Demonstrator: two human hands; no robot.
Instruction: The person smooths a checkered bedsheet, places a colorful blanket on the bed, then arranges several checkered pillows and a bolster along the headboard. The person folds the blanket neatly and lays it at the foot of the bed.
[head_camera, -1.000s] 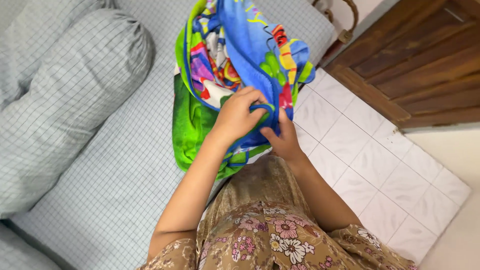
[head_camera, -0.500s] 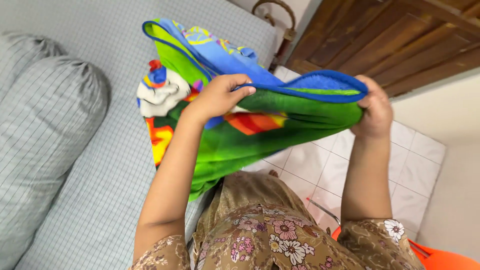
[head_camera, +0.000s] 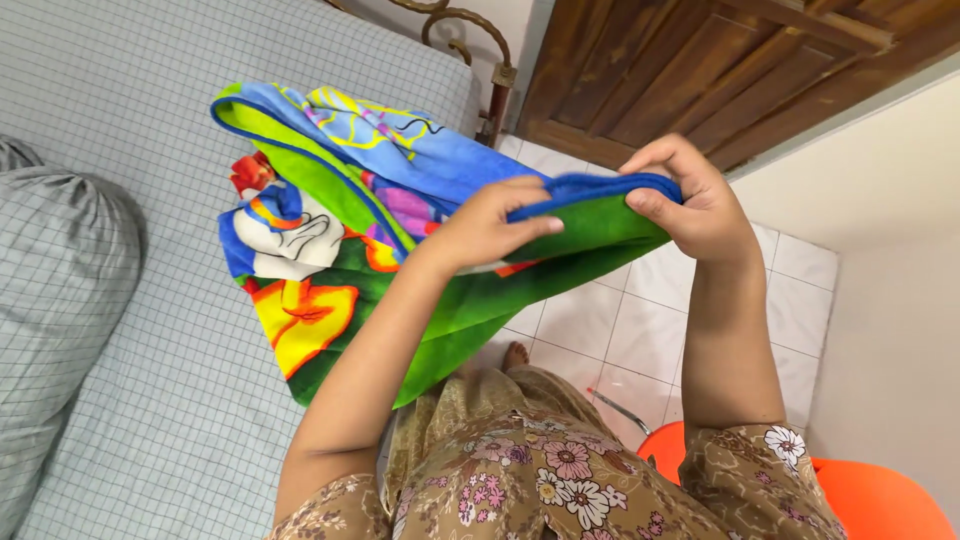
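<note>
White floor tiles (head_camera: 640, 320) and an orange plastic seat (head_camera: 880, 500) lie nearest. Above them, both hands pinch the blue-bound hem of a plush green, cartoon-printed fleece blanket (head_camera: 330, 240): left hand (head_camera: 490, 225) and right hand (head_camera: 690, 200) closed on it, nearer together than half a second ago. Its bulk drapes over the checked bed's (head_camera: 150, 420) edge.

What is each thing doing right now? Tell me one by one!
blanket: bunched, lifted off the bed, blue edge stretched between both hands.
left hand: gripping the blanket's blue edge.
right hand: pinching the same edge, raised.
bolster pillow: lying on the bed.
bed sheet: spread flat, checked.
wooden door: shut, as far as the view shows.
orange seat: partly hidden, behind the person.
</note>
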